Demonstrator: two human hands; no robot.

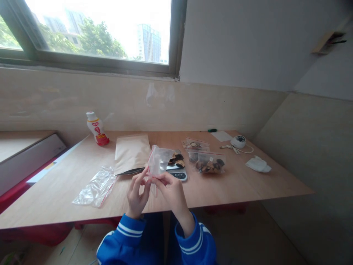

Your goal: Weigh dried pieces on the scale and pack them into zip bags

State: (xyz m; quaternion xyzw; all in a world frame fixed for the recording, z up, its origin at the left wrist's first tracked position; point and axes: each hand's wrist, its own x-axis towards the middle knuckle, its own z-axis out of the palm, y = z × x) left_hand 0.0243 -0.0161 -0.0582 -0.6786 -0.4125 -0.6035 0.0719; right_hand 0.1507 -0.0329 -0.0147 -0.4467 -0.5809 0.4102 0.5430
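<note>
Between my two hands I hold up a clear zip-lock bag (159,160) with a red seal line. My left hand (138,193) pinches its edge, and my right hand (171,188) grips the same edge from the other side. Just behind the bag is a small digital scale (181,175), partly hidden, with dark-rimmed dried slices (177,159) on it. Left of the scale lies a brown kraft paper pouch (132,151), its dark mouth facing me. Further left, a flat clear zip-lock bag (96,187) rests on the table.
Filled zip bags of dried slices (211,163) sit right of the scale. A white and red bottle (97,129) stands at the back left. Towards the right are a white round device with a cable (238,141), a crumpled tissue (258,164) and a paper sheet (221,136).
</note>
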